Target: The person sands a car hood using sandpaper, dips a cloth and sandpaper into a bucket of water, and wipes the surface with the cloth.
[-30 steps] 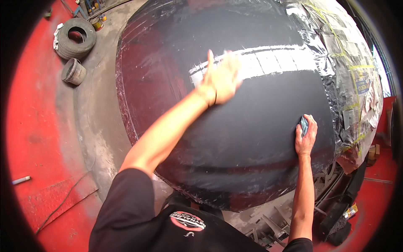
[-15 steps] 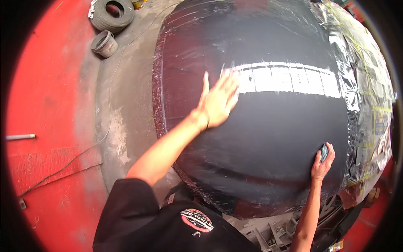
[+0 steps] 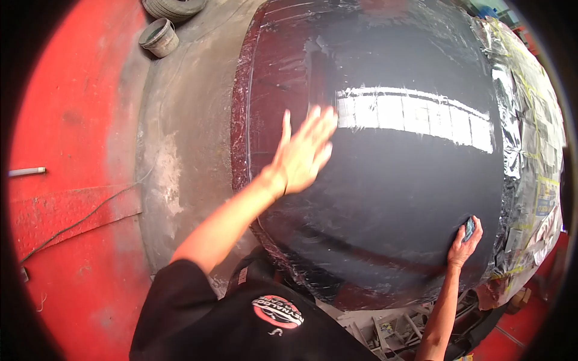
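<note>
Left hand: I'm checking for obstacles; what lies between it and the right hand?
The head view shows only bare hood between left hand and right hand.

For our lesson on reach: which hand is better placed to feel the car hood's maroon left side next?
Probably the left hand: it's spread, empty, near the maroon area. The right hand grips a bluish pad, farther across the hood.

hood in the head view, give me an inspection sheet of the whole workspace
Surface: hood, dark and glossy, pale streaks, maroon at picture left.
Job's things: small bluish pad on the hood's right side.
Clutter: bucket, tire, pale tube.
Hands: left hand open, fingers spread, at the hood, contact unclear; right hand gripping the pad.
Cables: one dark cable across the red area.
Surroundings: taped masking sheets beyond the hood.
</note>
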`<state>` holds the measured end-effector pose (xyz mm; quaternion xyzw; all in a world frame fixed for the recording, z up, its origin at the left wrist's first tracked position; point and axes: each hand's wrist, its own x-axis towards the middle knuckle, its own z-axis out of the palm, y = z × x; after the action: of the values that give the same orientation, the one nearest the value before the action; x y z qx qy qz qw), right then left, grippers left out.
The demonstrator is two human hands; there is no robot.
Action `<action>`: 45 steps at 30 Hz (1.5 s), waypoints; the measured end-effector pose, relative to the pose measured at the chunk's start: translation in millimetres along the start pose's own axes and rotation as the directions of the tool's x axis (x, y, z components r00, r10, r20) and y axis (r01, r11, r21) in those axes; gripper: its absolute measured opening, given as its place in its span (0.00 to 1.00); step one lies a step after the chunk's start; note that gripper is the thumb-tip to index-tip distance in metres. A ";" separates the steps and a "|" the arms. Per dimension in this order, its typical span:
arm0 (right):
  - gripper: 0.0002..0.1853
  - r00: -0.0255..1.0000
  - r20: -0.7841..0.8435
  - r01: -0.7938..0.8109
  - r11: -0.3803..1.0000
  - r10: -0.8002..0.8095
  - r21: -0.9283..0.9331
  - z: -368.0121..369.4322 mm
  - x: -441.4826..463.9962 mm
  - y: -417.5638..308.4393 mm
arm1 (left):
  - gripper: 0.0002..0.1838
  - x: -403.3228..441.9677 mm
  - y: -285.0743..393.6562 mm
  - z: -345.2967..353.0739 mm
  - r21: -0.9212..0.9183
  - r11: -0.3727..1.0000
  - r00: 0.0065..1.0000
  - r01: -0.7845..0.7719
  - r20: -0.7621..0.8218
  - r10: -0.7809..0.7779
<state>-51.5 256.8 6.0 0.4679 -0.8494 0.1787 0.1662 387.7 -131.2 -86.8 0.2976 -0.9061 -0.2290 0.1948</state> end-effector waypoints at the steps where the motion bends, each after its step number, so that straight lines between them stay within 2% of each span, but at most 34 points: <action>1: 0.27 1.000 0.001 -0.002 1.000 0.002 0.007 -1.5 -0.7 1.7 | 0.36 -43.4 22.7 -3.5 -0.019 0.999 0.995 -0.033 0.096 0.035; 3: 0.27 1.000 0.008 -0.005 1.000 0.005 -0.001 -3.6 0.6 -1.0 | 0.37 -82.4 50.7 -9.4 -0.071 0.993 0.969 -0.091 0.224 0.105; 5: 0.26 1.000 0.007 -0.004 1.000 0.004 -0.009 -3.7 0.5 -4.3 | 0.38 -65.3 44.1 -11.7 -0.068 0.985 0.950 -0.156 0.263 0.169; 7: 0.26 1.000 0.007 -0.015 1.000 0.015 0.011 -3.5 1.1 -5.1 | 0.35 8.9 10.3 -7.8 0.072 0.986 0.986 -0.153 0.082 0.147; 9: 0.26 1.000 0.016 -0.024 1.000 0.024 0.013 -5.5 -0.4 -5.1 | 0.33 92.4 -34.7 5.3 0.181 0.980 0.994 -0.079 -0.059 0.091; 11: 0.26 0.999 0.020 -0.025 1.000 0.025 0.005 -5.1 1.2 -5.2 | 0.33 137.2 -47.4 5.2 0.110 0.993 0.998 0.040 -0.047 -0.035; 14: 0.26 1.000 0.022 -0.014 1.000 0.015 -0.009 -5.0 1.1 -4.0 | 0.34 76.2 -16.4 12.3 0.137 0.991 0.995 0.011 -0.099 0.002; 16: 0.26 1.000 0.020 -0.012 1.000 0.012 -0.023 -3.6 1.5 -2.9 | 0.36 -12.9 17.5 3.9 0.012 0.999 0.999 -0.034 -0.005 0.035; 18: 0.26 1.000 0.021 0.001 0.999 0.000 -0.041 -3.9 0.6 -1.8 | 0.36 -87.8 42.7 -3.7 -0.081 0.997 0.987 0.010 0.162 0.003; 21: 0.26 1.000 0.015 -0.005 0.999 0.006 -0.042 -1.3 -0.7 5.1 | 0.36 -88.0 22.8 -9.6 -0.054 0.997 0.979 -0.052 0.193 0.062; 23: 0.26 1.000 0.028 -0.001 0.999 0.002 -0.034 -2.3 -0.2 8.3 | 0.35 -23.9 -16.6 -8.3 0.048 0.997 0.998 -0.057 0.009 0.056; 25: 0.26 0.999 0.036 0.000 0.999 0.001 -0.034 -2.8 1.0 9.6 | 0.33 52.4 -69.0 4.4 0.120 0.992 0.992 0.042 -0.125 -0.027; 27: 0.26 0.999 0.042 -0.006 0.999 0.007 -0.037 -3.6 0.3 10.1 | 0.34 103.9 -90.0 -1.9 0.084 0.982 0.983 0.169 -0.087 -0.162; 28: 0.26 0.999 0.049 -0.011 0.999 0.013 -0.037 -5.5 -0.3 10.0 | 0.34 104.8 -85.5 2.3 0.084 0.977 0.976 0.195 -0.117 -0.185; 30: 0.27 0.998 0.049 -0.023 0.999 0.024 -0.031 -3.6 0.1 10.5 | 0.34 59.5 -58.0 15.5 0.221 0.967 0.982 0.124 -0.169 -0.087; 33: 0.27 0.997 0.048 -0.060 0.998 0.059 0.005 -0.4 1.6 13.1 | 0.36 -66.1 13.9 -0.3 -0.051 0.998 0.999 -0.033 0.018 0.034; 34: 0.27 0.996 0.048 -0.074 0.997 0.073 0.013 -0.6 0.6 13.3 | 0.36 -98.7 26.9 0.5 -0.118 0.991 0.992 -0.059 0.100 0.071; 36: 0.27 0.995 0.036 -0.094 0.996 0.093 0.010 1.1 -1.4 16.2 | 0.36 -126.9 30.5 10.4 -0.197 0.977 0.982 -0.084 0.152 0.115; 37: 0.27 0.994 0.032 -0.106 0.994 0.106 -0.001 1.6 -1.6 14.3 | 0.36 -111.6 20.0 3.2 -0.187 0.975 0.978 -0.119 0.146 0.147; 40: 0.27 0.993 0.026 -0.118 0.993 0.118 -0.021 3.8 1.4 11.3 | 0.33 -13.5 -25.4 2.1 0.016 0.990 0.987 -0.138 -0.085 0.138; 41: 0.27 0.993 0.025 -0.118 0.993 0.119 -0.017 3.8 1.6 8.7 | 0.33 25.9 -38.9 4.9 0.130 0.989 0.994 -0.064 -0.082 0.075; 43: 0.27 0.992 0.023 -0.122 0.992 0.123 -0.018 2.6 2.2 -1.5 | 0.34 82.8 -57.6 10.7 0.102 0.995 0.994 -0.002 -0.109 0.014; 45: 0.27 0.992 0.026 -0.121 0.992 0.122 -0.035 1.1 1.6 -2.5 | 0.35 63.5 -32.5 15.3 0.155 0.988 0.994 0.024 -0.110 -0.006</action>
<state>-50.4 253.9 6.2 0.4150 -0.8813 0.1680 0.1509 347.4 -189.8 -102.9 0.3309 -0.9070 -0.1420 0.2185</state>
